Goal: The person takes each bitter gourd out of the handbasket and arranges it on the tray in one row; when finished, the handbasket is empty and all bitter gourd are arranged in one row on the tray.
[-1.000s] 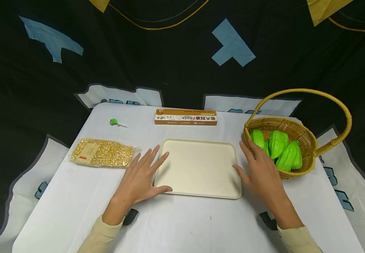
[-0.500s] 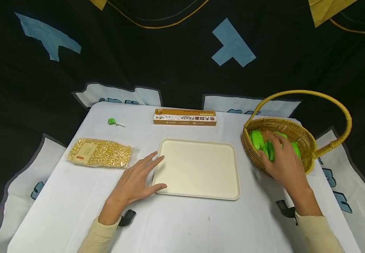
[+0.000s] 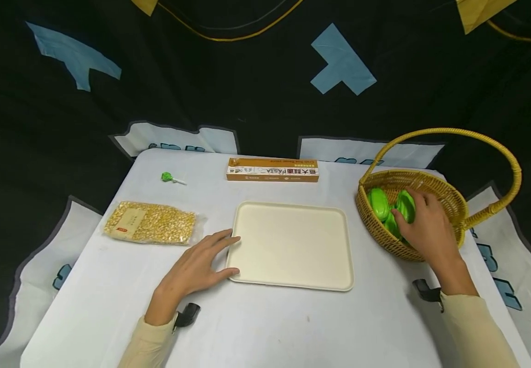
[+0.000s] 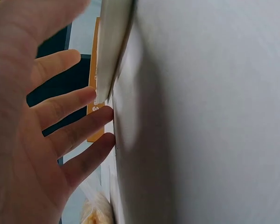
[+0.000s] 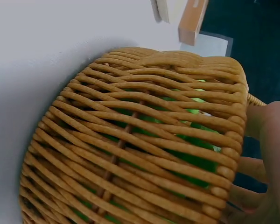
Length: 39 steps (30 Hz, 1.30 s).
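Note:
In the head view my right hand [image 3: 431,227] reaches into the wicker basket [image 3: 415,176] and grips a green, ribbed star fruit [image 3: 405,205] between thumb and fingers. Another star fruit [image 3: 378,203] lies to its left, and more green shows below. In the right wrist view the basket's woven side [image 5: 130,126] hides most of the grasp. My left hand [image 3: 196,268] is spread at the left edge of the beige tray [image 3: 293,245], thumb and fingertips by its rim. The left wrist view shows this hand [image 4: 51,135] with straight fingers, holding nothing.
A bag of corn kernels [image 3: 152,223] lies left of the tray. Behind it is a green lollipop [image 3: 168,177]. The pasta box [image 3: 272,170] stands at the back of the white table [image 3: 265,327]. The basket's tall handle [image 3: 459,132] arches over its opening.
My right hand has moved right from beside the tray into the basket and closed its fingers around a star fruit. My left hand has drawn back slightly, its fingers less spread.

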Motion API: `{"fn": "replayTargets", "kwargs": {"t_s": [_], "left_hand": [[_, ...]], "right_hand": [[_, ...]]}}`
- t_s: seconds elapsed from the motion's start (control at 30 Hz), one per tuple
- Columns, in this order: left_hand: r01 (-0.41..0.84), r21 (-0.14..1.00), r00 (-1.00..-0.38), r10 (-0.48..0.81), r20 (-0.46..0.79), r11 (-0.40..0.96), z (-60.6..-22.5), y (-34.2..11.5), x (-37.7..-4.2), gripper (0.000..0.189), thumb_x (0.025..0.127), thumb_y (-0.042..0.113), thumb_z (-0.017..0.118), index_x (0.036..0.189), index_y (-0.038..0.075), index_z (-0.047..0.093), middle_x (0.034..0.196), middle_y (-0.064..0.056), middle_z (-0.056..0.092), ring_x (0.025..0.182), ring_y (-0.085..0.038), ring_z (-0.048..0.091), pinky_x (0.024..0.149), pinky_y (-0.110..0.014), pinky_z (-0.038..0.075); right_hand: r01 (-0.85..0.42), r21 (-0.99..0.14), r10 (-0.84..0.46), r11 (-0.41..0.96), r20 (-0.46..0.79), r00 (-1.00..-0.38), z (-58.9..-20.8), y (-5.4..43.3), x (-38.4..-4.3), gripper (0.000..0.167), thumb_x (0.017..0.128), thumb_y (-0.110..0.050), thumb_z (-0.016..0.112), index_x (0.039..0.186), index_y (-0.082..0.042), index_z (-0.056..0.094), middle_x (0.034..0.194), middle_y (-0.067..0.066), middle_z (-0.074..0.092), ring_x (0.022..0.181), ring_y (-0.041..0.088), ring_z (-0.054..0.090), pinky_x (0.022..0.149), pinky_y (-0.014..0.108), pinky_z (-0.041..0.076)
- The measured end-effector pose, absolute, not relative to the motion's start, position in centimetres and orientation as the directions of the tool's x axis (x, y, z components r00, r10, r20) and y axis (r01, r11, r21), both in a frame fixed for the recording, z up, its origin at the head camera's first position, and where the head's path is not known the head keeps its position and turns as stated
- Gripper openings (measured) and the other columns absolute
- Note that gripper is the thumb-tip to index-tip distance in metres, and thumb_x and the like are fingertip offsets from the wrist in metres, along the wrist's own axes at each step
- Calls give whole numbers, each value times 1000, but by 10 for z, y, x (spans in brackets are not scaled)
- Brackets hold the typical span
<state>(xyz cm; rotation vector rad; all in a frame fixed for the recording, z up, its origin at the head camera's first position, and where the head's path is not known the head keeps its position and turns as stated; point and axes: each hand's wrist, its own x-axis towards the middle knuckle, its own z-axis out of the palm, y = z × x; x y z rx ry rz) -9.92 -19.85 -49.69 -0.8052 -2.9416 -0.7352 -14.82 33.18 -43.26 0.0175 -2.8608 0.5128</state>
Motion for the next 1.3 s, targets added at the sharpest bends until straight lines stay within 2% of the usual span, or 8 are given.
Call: {"fn": "replayTargets", "kwargs": {"t_s": [0.1,0.23,0.53,0.67,0.9,1.07,1.3], "left_hand": [[482,444,-868,480,125,756,-499,-198,-100,76,91,54,84,156,22,58,165,-8,49,149,-34,51,113,-58,51],[479,443,-870,477,125,758,-501,-199,-100,76,90,54,85,155,22,59,165,-7,50,148,-33,52,114,-57,50],[469,461,-874,472,119,753,-503,-198,-95,64,88,51,88,142,20,69,166,-3,49,149,-31,52,114,-54,52],[479,463,-870,473,138,746,-504,-198,-94,62,87,49,90,138,18,71,165,-4,51,147,-31,53,111,-54,53],[476,459,-873,467,142,750,-504,-198,-92,60,86,51,90,133,19,73,166,-2,49,148,-30,52,114,-53,52],[473,454,-875,463,141,755,-504,-197,-90,58,87,52,89,130,17,74,167,-2,48,149,-30,51,114,-53,52],[472,445,-877,456,150,761,-505,-197,-87,59,86,51,89,130,15,72,166,-2,49,148,-28,52,113,-51,53]], "right_hand": [[-25,-356,60,934,226,-972,-431,334,-151,68,103,-29,72,155,6,46,148,42,44,124,63,52,96,79,50],[39,-366,103,930,155,-983,-427,336,-155,71,104,-36,68,156,7,43,151,44,39,125,66,48,98,81,47],[94,-356,125,930,66,-990,-426,337,-164,74,100,-33,74,155,6,44,153,44,39,126,66,47,101,81,44],[89,-346,119,934,67,-991,-425,337,-164,73,98,-29,75,153,8,46,149,45,44,122,64,51,98,79,47],[60,-392,107,918,98,-989,-422,337,-164,67,97,-23,74,150,10,49,144,45,48,115,59,55,90,75,53],[52,-423,118,905,131,-984,-418,336,-160,66,97,-20,72,152,10,49,148,45,46,122,61,52,93,76,52],[65,-443,160,894,181,-970,-407,329,-150,66,99,-26,69,155,4,50,151,37,49,127,55,51,97,75,53]]}}
